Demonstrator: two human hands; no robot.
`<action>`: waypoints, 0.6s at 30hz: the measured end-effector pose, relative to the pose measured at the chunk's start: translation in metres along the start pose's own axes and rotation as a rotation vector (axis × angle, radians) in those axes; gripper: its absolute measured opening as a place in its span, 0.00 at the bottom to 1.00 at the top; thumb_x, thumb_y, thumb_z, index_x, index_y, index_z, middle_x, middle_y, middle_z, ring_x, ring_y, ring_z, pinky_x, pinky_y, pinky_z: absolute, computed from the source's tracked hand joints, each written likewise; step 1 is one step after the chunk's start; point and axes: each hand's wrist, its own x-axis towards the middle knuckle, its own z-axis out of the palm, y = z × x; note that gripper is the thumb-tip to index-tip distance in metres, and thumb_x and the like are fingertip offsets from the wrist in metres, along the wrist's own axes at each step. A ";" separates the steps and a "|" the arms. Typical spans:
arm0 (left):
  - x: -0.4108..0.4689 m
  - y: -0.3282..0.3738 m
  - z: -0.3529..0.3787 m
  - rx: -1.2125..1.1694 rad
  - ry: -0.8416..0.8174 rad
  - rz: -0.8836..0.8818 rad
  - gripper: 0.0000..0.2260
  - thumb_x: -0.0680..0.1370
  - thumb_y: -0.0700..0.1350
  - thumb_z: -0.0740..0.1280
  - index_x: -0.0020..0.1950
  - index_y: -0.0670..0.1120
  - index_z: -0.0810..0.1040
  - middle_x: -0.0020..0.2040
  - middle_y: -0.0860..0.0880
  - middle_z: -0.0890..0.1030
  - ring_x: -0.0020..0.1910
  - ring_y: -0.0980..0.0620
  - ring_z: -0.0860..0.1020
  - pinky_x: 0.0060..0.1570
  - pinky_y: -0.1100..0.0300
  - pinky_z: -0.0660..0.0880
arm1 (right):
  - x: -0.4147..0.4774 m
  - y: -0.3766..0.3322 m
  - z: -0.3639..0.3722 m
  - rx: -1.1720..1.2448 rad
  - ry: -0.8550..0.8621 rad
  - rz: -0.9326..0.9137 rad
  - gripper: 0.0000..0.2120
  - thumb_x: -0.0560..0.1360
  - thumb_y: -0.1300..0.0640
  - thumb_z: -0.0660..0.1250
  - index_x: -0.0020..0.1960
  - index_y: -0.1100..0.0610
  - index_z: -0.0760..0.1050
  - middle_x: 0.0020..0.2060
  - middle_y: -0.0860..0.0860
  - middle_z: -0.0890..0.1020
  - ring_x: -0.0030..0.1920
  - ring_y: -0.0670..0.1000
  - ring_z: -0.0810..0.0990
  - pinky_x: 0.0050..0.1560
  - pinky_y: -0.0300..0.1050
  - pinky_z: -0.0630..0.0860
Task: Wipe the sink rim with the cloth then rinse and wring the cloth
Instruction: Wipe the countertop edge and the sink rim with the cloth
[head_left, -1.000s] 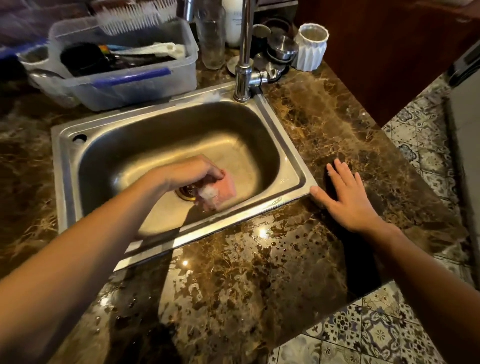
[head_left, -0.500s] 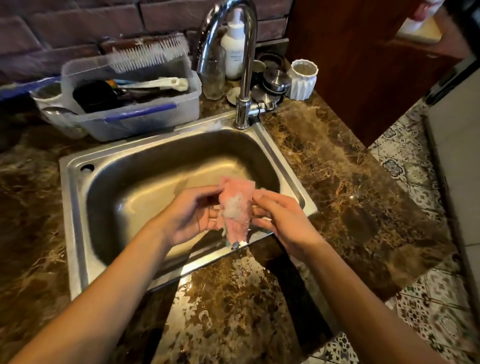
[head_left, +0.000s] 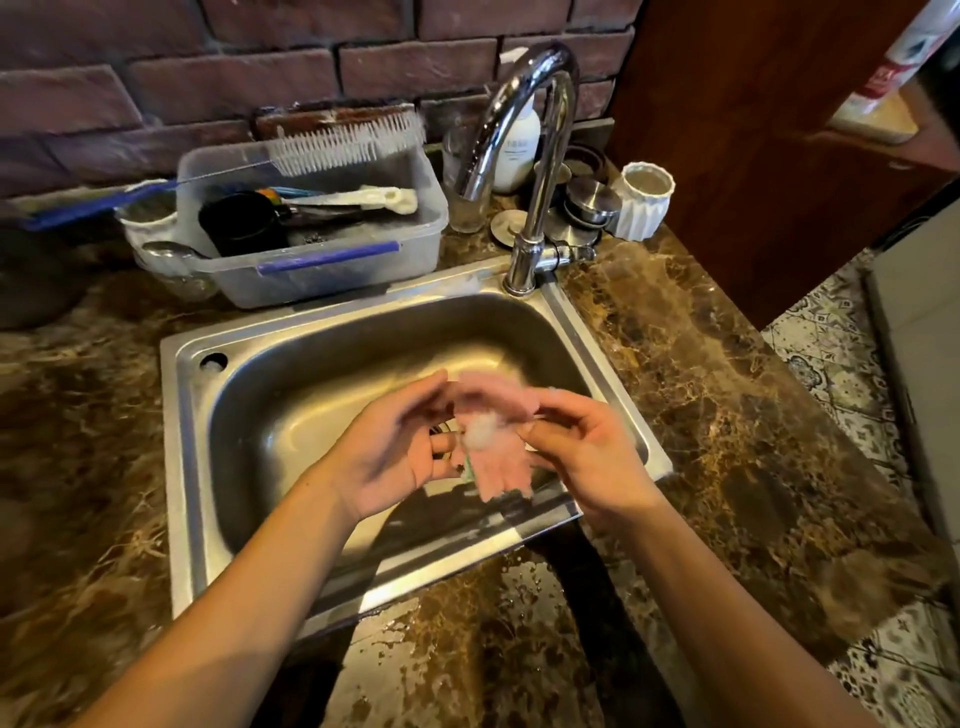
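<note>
Leaving the worktop, the right hand joins the left hand; both pinch the cloth over the sink. Rim-wiping seems next.

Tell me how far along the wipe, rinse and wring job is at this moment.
Done: whether the sink rim was wiped cannot be told from this view. In hand: the left hand and right hand hold the cloth spread over the basin, with a blob of foam on it. Left: no water runs from the tap, so rinsing and wringing both remain.
</note>
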 end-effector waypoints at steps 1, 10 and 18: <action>0.000 0.001 0.000 -0.028 0.012 -0.001 0.28 0.76 0.56 0.67 0.69 0.38 0.76 0.66 0.32 0.77 0.61 0.35 0.77 0.62 0.40 0.71 | 0.004 0.000 0.000 0.000 -0.011 -0.028 0.10 0.74 0.70 0.68 0.53 0.62 0.83 0.46 0.54 0.86 0.45 0.50 0.86 0.40 0.38 0.82; 0.007 -0.004 0.021 0.180 0.143 0.228 0.10 0.66 0.31 0.74 0.42 0.44 0.86 0.50 0.42 0.83 0.48 0.46 0.85 0.46 0.55 0.83 | 0.024 -0.007 -0.014 -0.008 -0.090 -0.030 0.15 0.75 0.76 0.61 0.49 0.65 0.84 0.49 0.55 0.84 0.51 0.49 0.83 0.47 0.39 0.80; 0.020 -0.031 0.062 0.373 0.347 0.384 0.18 0.66 0.27 0.76 0.51 0.43 0.85 0.52 0.44 0.85 0.55 0.45 0.83 0.53 0.50 0.82 | 0.014 -0.014 -0.046 -0.067 -0.220 0.193 0.19 0.76 0.62 0.71 0.67 0.59 0.78 0.57 0.60 0.85 0.58 0.60 0.84 0.61 0.53 0.80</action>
